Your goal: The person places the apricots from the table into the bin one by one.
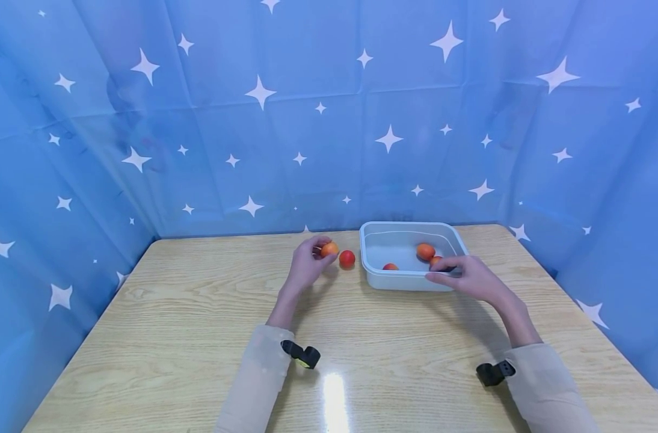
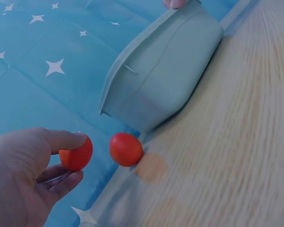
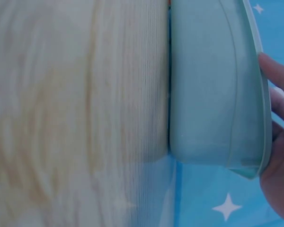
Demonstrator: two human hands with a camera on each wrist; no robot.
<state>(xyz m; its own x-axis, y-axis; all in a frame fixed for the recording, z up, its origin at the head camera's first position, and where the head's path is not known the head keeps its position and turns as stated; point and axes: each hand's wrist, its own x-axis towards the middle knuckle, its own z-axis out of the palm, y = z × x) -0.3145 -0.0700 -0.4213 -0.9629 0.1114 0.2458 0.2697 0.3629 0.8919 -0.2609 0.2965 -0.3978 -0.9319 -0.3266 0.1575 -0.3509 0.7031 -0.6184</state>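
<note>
A small orange-red tomato (image 2: 79, 154) is pinched between the thumb and fingers of my left hand (image 1: 306, 261), over the back of the table. Just right of it, a red tomato (image 1: 347, 259) rests on the wood, left of a pale blue-grey plastic container (image 1: 405, 282). My right hand (image 1: 472, 278) grips the container's near right rim, thumb on the outside and fingers reaching over the inside. Inside the container are an orange tomato (image 1: 425, 251), another tomato (image 1: 436, 260) beside the right fingertips, and a third (image 1: 390, 266) partly hidden by the front wall.
The wood-grain table (image 1: 199, 337) ends at the back against a blue curtain (image 1: 318, 120) with white stars, which also hangs at both sides. A bright light reflection lies on the front of the tabletop. Small black cameras are strapped on both sleeves.
</note>
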